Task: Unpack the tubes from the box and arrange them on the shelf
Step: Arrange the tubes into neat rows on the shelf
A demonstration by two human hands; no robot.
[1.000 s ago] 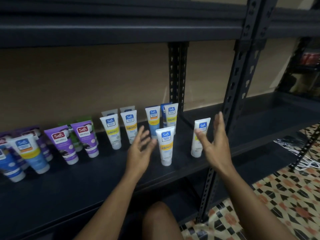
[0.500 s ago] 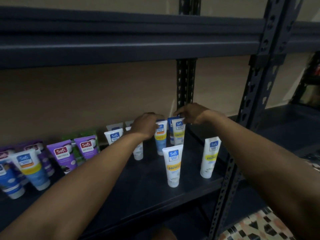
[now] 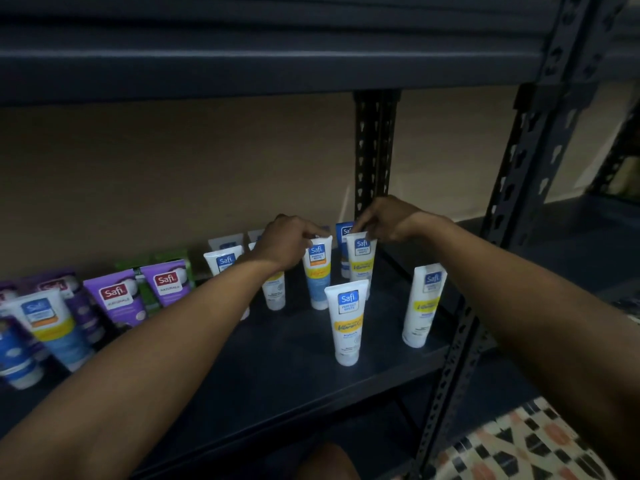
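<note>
"Safi Perfect White" on front white tube (image 3: 346, 323), "Safi Naturals" on purple tube (image 3: 167, 285)

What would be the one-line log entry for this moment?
left hand: pinches top of blue-and-white tube | right hand: pinches top of white-and-yellow tube | both tubes upright on shelf

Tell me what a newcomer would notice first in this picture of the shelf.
Both hands reach to the back of the dark shelf. The left hand pinches the top of a blue-bodied tube, the right hand that of a yellow-banded tube. Purple tubes stand at the left.
</note>
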